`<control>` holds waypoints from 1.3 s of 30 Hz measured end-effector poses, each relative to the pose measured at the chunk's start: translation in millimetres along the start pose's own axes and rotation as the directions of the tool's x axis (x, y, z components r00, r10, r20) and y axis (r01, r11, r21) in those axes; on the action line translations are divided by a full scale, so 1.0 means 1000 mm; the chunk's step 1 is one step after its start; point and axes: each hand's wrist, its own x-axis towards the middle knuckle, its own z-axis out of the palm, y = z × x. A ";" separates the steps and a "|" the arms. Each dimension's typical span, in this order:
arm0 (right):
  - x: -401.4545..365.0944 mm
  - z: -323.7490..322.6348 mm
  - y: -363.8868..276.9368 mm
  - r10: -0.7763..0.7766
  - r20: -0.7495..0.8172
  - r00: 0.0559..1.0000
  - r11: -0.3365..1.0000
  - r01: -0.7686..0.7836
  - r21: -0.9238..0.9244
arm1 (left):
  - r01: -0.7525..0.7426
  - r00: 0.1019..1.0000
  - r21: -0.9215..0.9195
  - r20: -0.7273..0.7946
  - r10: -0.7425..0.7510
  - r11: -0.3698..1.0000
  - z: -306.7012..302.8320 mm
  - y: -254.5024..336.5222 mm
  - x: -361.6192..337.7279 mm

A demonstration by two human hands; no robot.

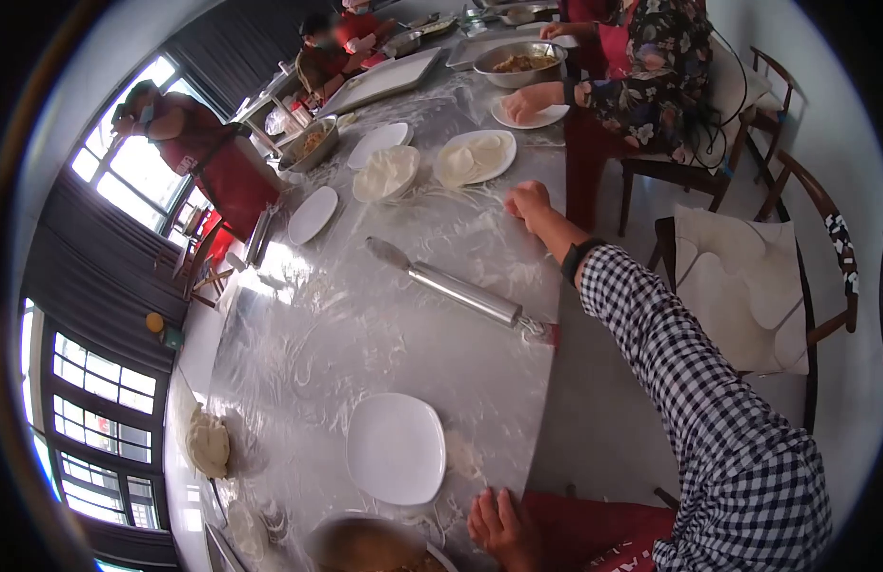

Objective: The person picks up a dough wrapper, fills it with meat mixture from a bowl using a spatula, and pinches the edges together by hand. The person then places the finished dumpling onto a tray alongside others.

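My right hand (530,203) is stretched out over the table's edge, its fingers curled closed. Whether it pinches anything is hidden. Just beyond it lies a white plate (503,167) with thin round dough sheets (475,157), and beside that another stack of dough sheets (385,173). My left hand (503,527) rests at the near table edge, fingers apart and holding nothing I can see. A bare white square plate (395,448) lies close to it. Between my hands, a metal rolling pin (463,294) lies on the floury table (308,353).
A blurred bowl (432,561) stands at the bottom edge. A dough lump (208,444) sits at the table's left side. Pans of filling (311,143) and white plates (314,214) stand farther off. A co-worker's hand (535,103) is over a plate. Chairs (741,286) stand to the right.
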 end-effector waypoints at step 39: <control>-0.016 0.024 -0.048 -0.605 0.355 0.712 0.372 0.648 -0.664 | -0.033 0.999 0.043 0.044 0.032 0.998 -0.009 0.013 0.013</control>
